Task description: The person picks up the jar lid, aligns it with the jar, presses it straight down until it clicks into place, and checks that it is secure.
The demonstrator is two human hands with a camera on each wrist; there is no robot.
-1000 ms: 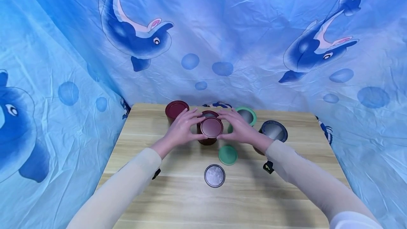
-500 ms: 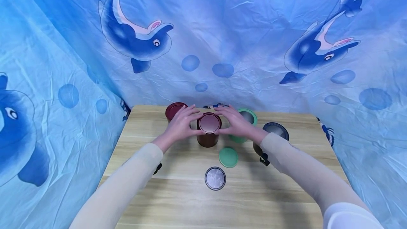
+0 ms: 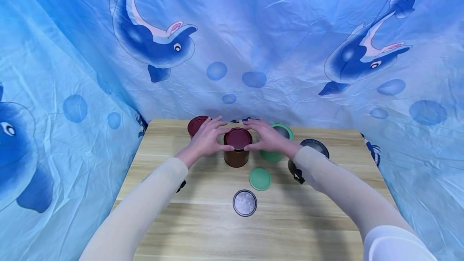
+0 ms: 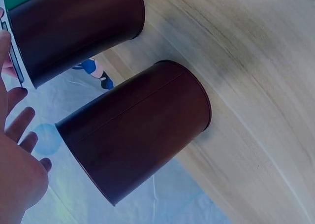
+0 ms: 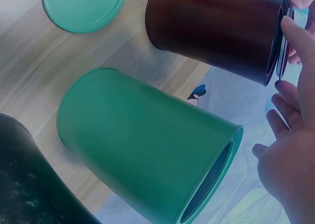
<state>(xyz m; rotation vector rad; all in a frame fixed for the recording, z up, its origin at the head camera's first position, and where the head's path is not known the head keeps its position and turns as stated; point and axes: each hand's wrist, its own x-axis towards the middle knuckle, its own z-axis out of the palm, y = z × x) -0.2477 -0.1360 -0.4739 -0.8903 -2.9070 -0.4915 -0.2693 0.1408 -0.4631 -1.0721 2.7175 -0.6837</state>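
A dark red can [image 3: 237, 157] stands mid-table with a red lid [image 3: 237, 138] lying on its top. My left hand [image 3: 207, 139] holds the lid's left rim and my right hand [image 3: 266, 138] its right rim, thumbs on the near side and fingers curved round the far side. In the right wrist view, the thumb [image 5: 301, 42] and a fingertip touch the lid's edge [image 5: 281, 37] on the dark red can [image 5: 216, 32]. The left wrist view has that can [image 4: 74, 29] at the top, the left hand [image 4: 17, 160] beside it.
A second lidded dark red can [image 3: 195, 125] [image 4: 138, 130] stands behind my left hand. An open green can [image 3: 277, 148] [image 5: 147, 150] and an open dark can [image 3: 313, 148] are to the right. A green lid [image 3: 259, 179] and a silver lid [image 3: 244, 203] lie on the wooden table [image 3: 203, 220].
The red lid, held tilted at the can's front a second ago, now lies flat on the can's top. Both hands moved with it, slightly away from me.
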